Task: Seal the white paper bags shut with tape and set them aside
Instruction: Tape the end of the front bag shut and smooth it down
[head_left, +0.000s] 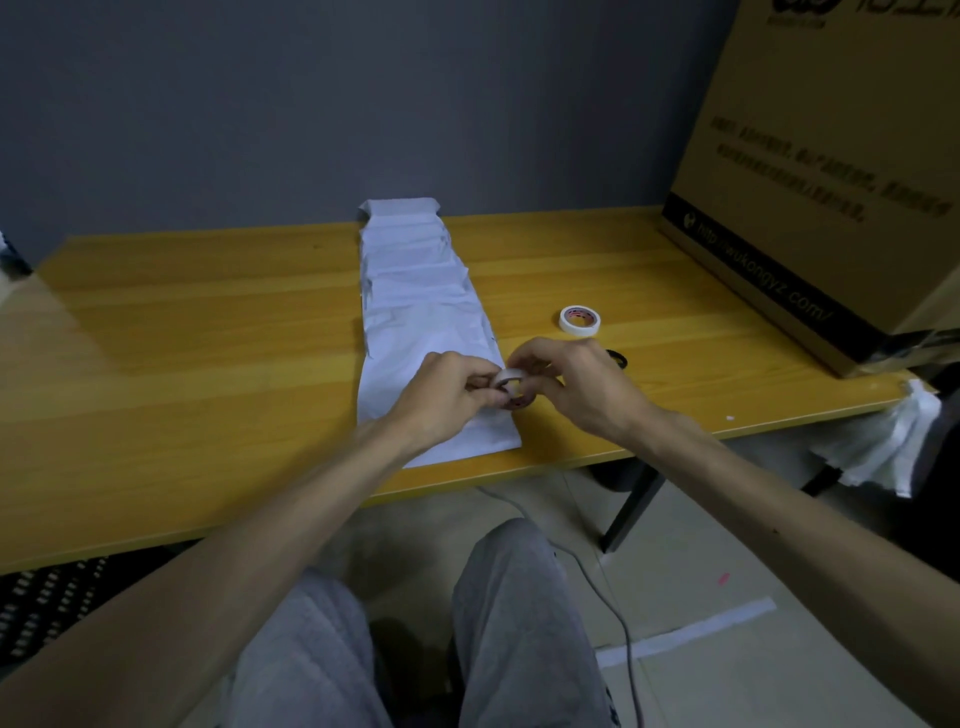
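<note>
The right hand (576, 384) grips a tape roll (511, 387) just above the near end of the white paper bags (415, 291), while the left hand (447, 387) pinches at its rim, probably hunting for the loose end. Next comes peeling off a strip and pressing it over a bag's mouth. The white paper bags lie overlapped on the table (208, 322), their row running lengthwise from the near edge to the wall (260, 104).

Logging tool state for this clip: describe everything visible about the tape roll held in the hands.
The held tape roll is a small ring of white tape whose core shows dark reddish print. It stands tilted on edge, pinched between the left hand and the right hand, whose fingers hide part of it. It is above the near end of the white paper bags. Whether a strip is pulled free cannot be told.
</note>
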